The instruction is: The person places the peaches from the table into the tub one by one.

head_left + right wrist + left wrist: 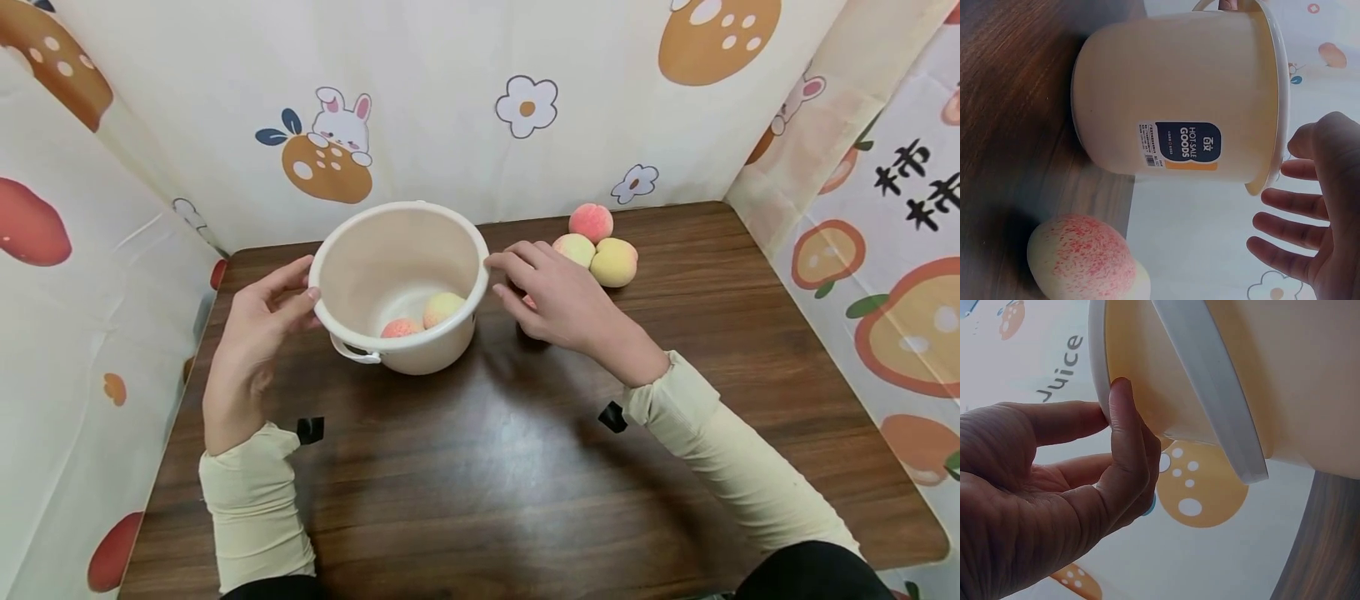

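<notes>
Two bare hands flank a cream bucket [442,352] that stands upright on a dark wooden table [480,492]. The left hand [251,329] pinches the bucket's rim with thumb and fingers, a narrow grip on the edge. The right hand [557,293] is at the opposite side of the rim, fingers loosely extended and spread, holding nothing; whether a fingertip touches the rim is hard to tell.

Inside the bucket, between the two hands, lie two peaches, low down: a red peach [401,327], nearer the left hand's grip, and a yellow peach [444,309] just beside it, toward the right hand.

Beneath the right hand sits another peach [529,301], mostly hidden by the fingers. Just beyond that hand, on the side away from the bucket, three more peaches cluster together on the table: a pink one [591,222], a pale one [573,248] and a golden one [615,265].

Below the left hand's grip, toward the person, the handle [354,353] hangs against the bucket. On the bucket wall facing the right hand is a label [1188,142] reading "HOT-SALE GOODS". Cream sleeves [255,517] cover both forearms. Past the grip rises a pale curtain [442,100] printed with rabbits, fruit and flowers.
</notes>
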A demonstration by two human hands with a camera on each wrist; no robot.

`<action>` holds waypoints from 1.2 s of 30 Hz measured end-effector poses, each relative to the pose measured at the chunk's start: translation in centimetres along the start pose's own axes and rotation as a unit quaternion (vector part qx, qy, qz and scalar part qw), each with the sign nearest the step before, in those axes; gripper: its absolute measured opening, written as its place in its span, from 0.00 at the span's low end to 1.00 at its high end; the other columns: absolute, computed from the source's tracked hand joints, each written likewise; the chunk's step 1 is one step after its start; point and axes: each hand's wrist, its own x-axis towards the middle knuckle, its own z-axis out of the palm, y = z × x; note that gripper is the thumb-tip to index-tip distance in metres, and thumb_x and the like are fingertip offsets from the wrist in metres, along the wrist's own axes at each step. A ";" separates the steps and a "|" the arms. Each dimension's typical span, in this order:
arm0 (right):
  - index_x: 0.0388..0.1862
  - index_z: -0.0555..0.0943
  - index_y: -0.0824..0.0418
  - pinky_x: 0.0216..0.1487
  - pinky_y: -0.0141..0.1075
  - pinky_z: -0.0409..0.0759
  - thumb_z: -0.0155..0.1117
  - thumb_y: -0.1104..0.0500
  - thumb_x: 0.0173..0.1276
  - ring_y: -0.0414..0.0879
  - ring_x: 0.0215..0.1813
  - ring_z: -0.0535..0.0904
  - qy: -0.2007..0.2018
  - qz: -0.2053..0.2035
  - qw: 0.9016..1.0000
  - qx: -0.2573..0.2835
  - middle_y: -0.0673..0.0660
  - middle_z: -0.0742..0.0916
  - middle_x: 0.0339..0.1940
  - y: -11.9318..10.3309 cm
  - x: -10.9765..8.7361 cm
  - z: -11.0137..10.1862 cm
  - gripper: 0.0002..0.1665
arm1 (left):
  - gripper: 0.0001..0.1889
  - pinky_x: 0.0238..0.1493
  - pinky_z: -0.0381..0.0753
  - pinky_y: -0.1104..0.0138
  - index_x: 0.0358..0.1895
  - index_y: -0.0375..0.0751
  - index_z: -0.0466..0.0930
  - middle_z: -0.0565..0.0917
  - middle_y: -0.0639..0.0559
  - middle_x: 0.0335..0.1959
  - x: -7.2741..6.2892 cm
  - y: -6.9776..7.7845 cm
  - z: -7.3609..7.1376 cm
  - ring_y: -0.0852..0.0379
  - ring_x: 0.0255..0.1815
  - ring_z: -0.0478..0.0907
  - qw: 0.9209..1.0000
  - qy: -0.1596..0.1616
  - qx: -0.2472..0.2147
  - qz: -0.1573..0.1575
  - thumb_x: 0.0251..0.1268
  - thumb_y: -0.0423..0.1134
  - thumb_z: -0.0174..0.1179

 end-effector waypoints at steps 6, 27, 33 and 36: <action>0.63 0.82 0.56 0.56 0.45 0.81 0.59 0.54 0.78 0.52 0.54 0.80 0.005 0.009 1.000 0.004 0.54 0.85 0.51 0.6 -0.4 0.2 0.19 | 0.32 0.38 0.90 0.74 0.77 0.32 0.67 0.77 0.50 0.52 0.2 0.1 0.1 0.66 0.37 0.87 1.000 0.004 0.007 -0.002 0.72 0.29 0.64; 0.54 0.85 0.60 0.40 0.49 0.82 0.60 0.54 0.74 0.59 0.45 0.79 -0.025 0.038 0.995 -0.091 0.59 0.85 0.48 2.9 -2.4 3.6 0.16 | 0.33 0.37 0.89 0.75 0.78 0.32 0.66 0.78 0.50 0.50 0.2 0.1 -0.1 0.67 0.38 0.87 1.000 0.010 0.003 -0.006 0.72 0.30 0.64; 0.51 0.84 0.57 0.45 0.51 0.82 0.57 0.52 0.74 0.60 0.48 0.79 -0.048 0.065 0.991 -0.107 0.59 0.84 0.49 3.5 -3.2 4.9 0.15 | 0.32 0.38 0.90 0.74 0.77 0.32 0.66 0.78 0.49 0.51 0.2 0.0 -0.2 0.66 0.38 0.88 1.000 0.007 -0.003 -0.007 0.72 0.30 0.64; 0.49 0.83 0.55 0.44 0.51 0.82 0.58 0.50 0.75 0.61 0.50 0.79 -0.062 0.070 0.989 -0.115 0.58 0.84 0.49 3.8 -3.4 5.2 0.14 | 0.31 0.38 0.90 0.74 0.77 0.32 0.67 0.78 0.49 0.51 0.2 0.1 -0.2 0.65 0.38 0.88 1.000 0.007 -0.001 -0.004 0.73 0.30 0.63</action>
